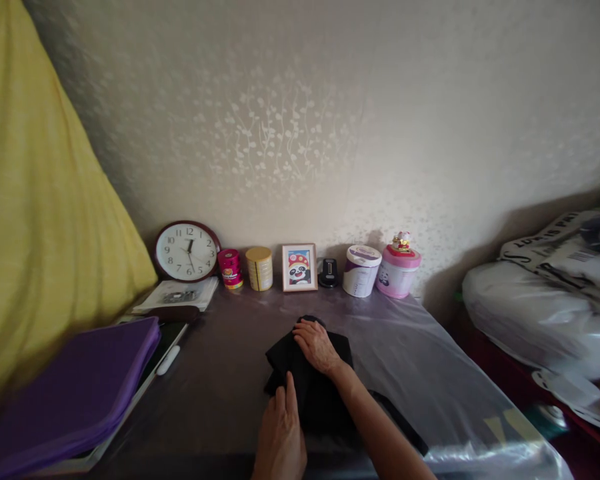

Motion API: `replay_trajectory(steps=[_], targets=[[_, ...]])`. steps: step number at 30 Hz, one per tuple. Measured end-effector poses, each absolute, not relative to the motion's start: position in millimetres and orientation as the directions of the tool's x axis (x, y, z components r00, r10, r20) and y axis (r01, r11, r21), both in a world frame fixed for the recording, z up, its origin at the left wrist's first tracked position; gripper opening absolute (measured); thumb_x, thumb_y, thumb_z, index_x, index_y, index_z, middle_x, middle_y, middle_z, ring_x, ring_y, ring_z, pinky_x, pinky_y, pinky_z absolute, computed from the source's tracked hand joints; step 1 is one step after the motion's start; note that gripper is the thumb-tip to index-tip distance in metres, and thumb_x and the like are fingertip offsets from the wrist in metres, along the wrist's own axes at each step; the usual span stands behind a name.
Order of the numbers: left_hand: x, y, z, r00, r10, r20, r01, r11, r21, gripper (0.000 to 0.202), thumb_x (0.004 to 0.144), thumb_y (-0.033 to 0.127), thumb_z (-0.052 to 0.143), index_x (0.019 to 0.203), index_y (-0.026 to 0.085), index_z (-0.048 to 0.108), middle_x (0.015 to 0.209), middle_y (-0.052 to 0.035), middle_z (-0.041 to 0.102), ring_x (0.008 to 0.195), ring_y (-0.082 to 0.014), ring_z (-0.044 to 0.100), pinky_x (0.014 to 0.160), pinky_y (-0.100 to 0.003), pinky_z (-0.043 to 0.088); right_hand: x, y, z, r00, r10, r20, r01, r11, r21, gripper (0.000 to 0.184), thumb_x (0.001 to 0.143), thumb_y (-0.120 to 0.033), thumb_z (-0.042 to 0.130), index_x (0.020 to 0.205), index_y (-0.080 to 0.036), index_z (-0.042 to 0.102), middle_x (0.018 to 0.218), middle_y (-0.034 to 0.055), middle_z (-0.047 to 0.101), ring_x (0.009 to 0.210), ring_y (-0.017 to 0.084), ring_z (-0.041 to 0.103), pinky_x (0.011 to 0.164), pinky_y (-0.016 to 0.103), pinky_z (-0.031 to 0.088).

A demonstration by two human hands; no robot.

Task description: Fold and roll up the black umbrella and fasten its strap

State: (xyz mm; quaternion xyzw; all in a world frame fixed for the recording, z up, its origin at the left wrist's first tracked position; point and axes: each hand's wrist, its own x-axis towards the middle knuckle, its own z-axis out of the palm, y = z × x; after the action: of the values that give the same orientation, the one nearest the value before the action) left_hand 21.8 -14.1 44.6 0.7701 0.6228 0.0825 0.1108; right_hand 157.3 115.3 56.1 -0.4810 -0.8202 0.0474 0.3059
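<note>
A black cloth garment (pixel 325 407) lies partly folded on the table in front of me. One narrow strip of it, like a sleeve or strap, trails out to the lower right. My right hand (pixel 317 345) rests flat on the upper part of the garment, fingers stretched out over its far end. Lower down, my left hand (pixel 283 427) is at the garment's left edge with its fingers extended, touching or close to a raised fold. Its thumb and palm are partly hidden from view.
A clock (pixel 187 251), a pink can (pixel 230 270), a yellow can (pixel 259 270), a framed panda picture (pixel 300 268) and two tubs (pixel 361 272) line the wall. Purple folded material (pixel 80 380) lies left, beside a yellow curtain (pixel 40 200). Bagged bedding (pixel 540 313) is at right.
</note>
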Motion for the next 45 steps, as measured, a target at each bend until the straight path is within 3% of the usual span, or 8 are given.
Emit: replay_trajectory(steps=[5, 9, 16, 21, 26, 30, 35, 45], targets=[[22, -11, 48, 0.208, 0.977, -0.045, 0.937, -0.186, 0.297, 0.072, 0.070, -0.001, 0.035, 0.139, 0.002, 0.013, 0.138, -0.0214, 0.037, 0.122, -0.0252, 0.041, 0.101, -0.035, 0.033, 166, 146, 56, -0.261, 0.881, 0.394, 0.845, 0.406, -0.349, 0.026, 0.091, -0.023, 0.040, 0.103, -0.024, 0.064, 0.115, 0.0028, 0.063, 0.116, 0.018, 0.049, 0.099, 0.036, 0.032], [23, -12, 53, 0.198, 0.976, -0.089, 0.939, -0.163, 0.304, 0.074, 0.069, -0.002, 0.037, 0.138, 0.000, 0.013, 0.139, -0.0230, 0.033, 0.124, -0.0270, 0.039, 0.102, -0.036, 0.033, 166, 146, 66, -0.064, 0.915, 0.398, 0.918, 0.210, -0.336, 0.025, 0.089, -0.021, 0.041, 0.101, -0.020, 0.064, 0.114, 0.0103, 0.062, 0.112, 0.022, 0.050, 0.096, 0.037, 0.034], [22, -14, 42, 0.190, 0.981, 0.030, 0.928, -0.190, 0.322, 0.073, 0.069, -0.002, 0.035, 0.139, 0.002, 0.016, 0.134, -0.0198, 0.041, 0.117, -0.0239, 0.044, 0.099, -0.034, 0.034, 148, 115, 61, -0.344, 0.825, 0.448, 0.788, 0.513, -0.340, 0.026, 0.090, -0.023, 0.040, 0.093, -0.023, 0.066, 0.104, 0.0034, 0.067, 0.115, 0.019, 0.048, 0.101, 0.037, 0.029], [21, -14, 38, 0.192, 0.980, 0.048, 0.939, -0.197, 0.281, 0.069, 0.071, -0.001, 0.031, 0.138, 0.001, 0.017, 0.133, -0.0187, 0.041, 0.117, -0.0227, 0.043, 0.099, -0.032, 0.033, 178, 130, 58, 0.045, 0.885, 0.464, 0.855, 0.206, -0.476, 0.026, 0.082, -0.021, 0.047, 0.103, -0.019, 0.063, 0.118, 0.0105, 0.059, 0.112, 0.023, 0.051, 0.096, 0.038, 0.035], [20, -16, 41, 0.196, 0.974, 0.111, 0.932, -0.220, 0.287, 0.064, 0.075, 0.001, 0.028, 0.138, 0.001, 0.018, 0.127, -0.0179, 0.045, 0.113, -0.0214, 0.046, 0.095, -0.030, 0.035, 237, 108, 54, 0.299, 0.857, 0.420, 0.800, 0.015, -0.600, 0.031, 0.082, -0.027, 0.037, 0.098, -0.014, 0.062, 0.095, 0.0125, 0.066, 0.091, 0.023, 0.061, 0.081, 0.035, 0.045], [20, -18, 42, 0.200, 0.967, 0.157, 0.925, -0.239, 0.295, 0.061, 0.076, 0.002, 0.029, 0.137, 0.000, 0.021, 0.122, -0.0181, 0.048, 0.108, -0.0210, 0.049, 0.094, -0.031, 0.037, 257, 73, 42, 0.391, 0.882, 0.263, 0.678, -0.083, -0.730, 0.032, 0.080, -0.036, 0.039, 0.088, -0.017, 0.063, 0.080, 0.0089, 0.068, 0.078, 0.022, 0.064, 0.072, 0.032, 0.046], [20, -17, 40, 0.205, 0.963, 0.174, 0.923, -0.249, 0.292, 0.060, 0.076, 0.002, 0.029, 0.136, -0.002, 0.022, 0.127, -0.0211, 0.045, 0.112, -0.0233, 0.048, 0.095, -0.032, 0.037, 242, 46, 35, 0.340, 0.927, 0.160, 0.576, -0.071, -0.814, 0.034, 0.078, -0.046, 0.041, 0.082, -0.020, 0.064, 0.072, 0.0058, 0.066, 0.069, 0.022, 0.062, 0.061, 0.031, 0.044], [21, -17, 41, 0.202, 0.968, 0.148, 0.933, -0.236, 0.271, 0.060, 0.077, 0.003, 0.030, 0.136, -0.002, 0.020, 0.126, -0.0206, 0.045, 0.111, -0.0228, 0.047, 0.094, -0.032, 0.037, 216, 32, 45, 0.351, 0.907, 0.231, 0.518, 0.017, -0.855, 0.031, 0.069, -0.048, 0.054, 0.070, -0.018, 0.063, 0.056, 0.0003, 0.056, 0.056, 0.017, 0.051, 0.053, 0.027, 0.038]])
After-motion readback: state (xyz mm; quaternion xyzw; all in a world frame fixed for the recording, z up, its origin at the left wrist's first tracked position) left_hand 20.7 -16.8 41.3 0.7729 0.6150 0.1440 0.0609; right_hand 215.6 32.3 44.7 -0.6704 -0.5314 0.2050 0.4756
